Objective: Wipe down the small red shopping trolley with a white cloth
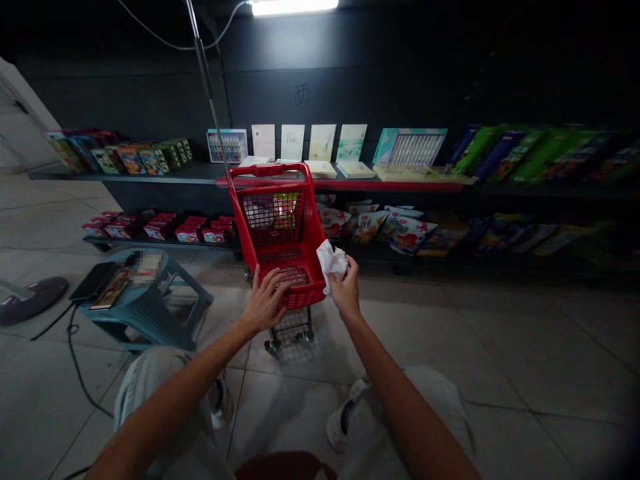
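Note:
A small red shopping cart [313, 230] stands in front of me, its handle toward the shelves and its low front end toward me. My left hand [265, 299] rests on the near left rim of the basket, with the fingers spread. By the near right corner, my right hand [346, 288] grips a crumpled white cloth [331, 259] between thumb and fingers. The cloth sits close against the basket's right side; whether it touches the plastic I cannot tell. The basket holds nothing that I can see through its open top.
A blue-grey plastic stool [175, 283] on the left carries a dark device [95, 280] with cables trailing to the floor. Behind the cart, a shelf [340, 183] holds cards, books and boxed sets, with snack bags [367, 225] below. A metal pole [207, 73] rises behind the cart.

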`<action>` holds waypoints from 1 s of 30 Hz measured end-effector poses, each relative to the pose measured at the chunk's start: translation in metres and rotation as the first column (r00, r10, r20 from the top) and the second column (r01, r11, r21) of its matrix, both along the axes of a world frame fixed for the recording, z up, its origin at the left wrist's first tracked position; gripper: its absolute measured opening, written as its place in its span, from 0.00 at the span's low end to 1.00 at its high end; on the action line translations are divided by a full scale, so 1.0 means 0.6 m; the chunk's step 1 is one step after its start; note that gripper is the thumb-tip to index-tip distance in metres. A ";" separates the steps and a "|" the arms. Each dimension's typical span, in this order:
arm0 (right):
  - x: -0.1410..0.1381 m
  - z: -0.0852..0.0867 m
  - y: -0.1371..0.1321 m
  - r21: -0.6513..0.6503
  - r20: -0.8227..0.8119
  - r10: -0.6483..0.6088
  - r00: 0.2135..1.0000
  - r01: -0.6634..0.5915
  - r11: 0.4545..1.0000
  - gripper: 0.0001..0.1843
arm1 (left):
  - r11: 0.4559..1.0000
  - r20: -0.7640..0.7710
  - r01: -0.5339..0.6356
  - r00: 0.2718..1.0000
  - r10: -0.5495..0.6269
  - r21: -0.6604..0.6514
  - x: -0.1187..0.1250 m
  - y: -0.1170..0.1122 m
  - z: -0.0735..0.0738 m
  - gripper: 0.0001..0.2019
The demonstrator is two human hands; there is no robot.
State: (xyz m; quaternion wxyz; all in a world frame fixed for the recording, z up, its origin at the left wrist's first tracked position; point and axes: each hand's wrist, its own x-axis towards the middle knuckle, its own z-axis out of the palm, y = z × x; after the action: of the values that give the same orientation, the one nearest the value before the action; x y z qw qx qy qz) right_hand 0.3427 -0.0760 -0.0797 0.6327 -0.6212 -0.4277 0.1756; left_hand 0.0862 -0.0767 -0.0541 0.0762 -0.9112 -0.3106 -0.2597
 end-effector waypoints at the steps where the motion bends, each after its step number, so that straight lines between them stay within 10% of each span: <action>1: -0.003 0.001 0.001 -0.016 0.071 -0.028 0.997 0.029 0.999 0.38 | 1.000 0.003 -0.008 1.000 0.008 0.000 0.006 -0.002 0.004 0.23; 10: -0.043 0.022 -0.011 0.013 0.583 0.065 0.810 -0.090 0.996 0.27 | 0.929 -0.213 -0.298 0.944 0.253 -0.217 0.058 0.001 0.043 0.18; 16: -0.048 0.039 -0.030 -0.110 0.681 0.237 0.692 -0.224 0.968 0.26 | 0.930 -0.332 -0.256 0.929 0.161 -0.265 0.043 0.019 0.060 0.21; 30: -0.045 0.036 -0.003 -0.070 0.572 0.314 0.758 -0.336 0.939 0.26 | 0.960 -0.338 -0.134 0.940 0.045 -0.244 -0.040 -0.020 0.058 0.25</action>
State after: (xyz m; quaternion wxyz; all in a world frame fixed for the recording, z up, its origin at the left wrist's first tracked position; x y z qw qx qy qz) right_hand 0.3157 -0.0779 -0.0581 0.4451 -0.5493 -0.7028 0.0790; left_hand 0.0623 -0.0886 -0.0191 0.0171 -0.9284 -0.3668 -0.0566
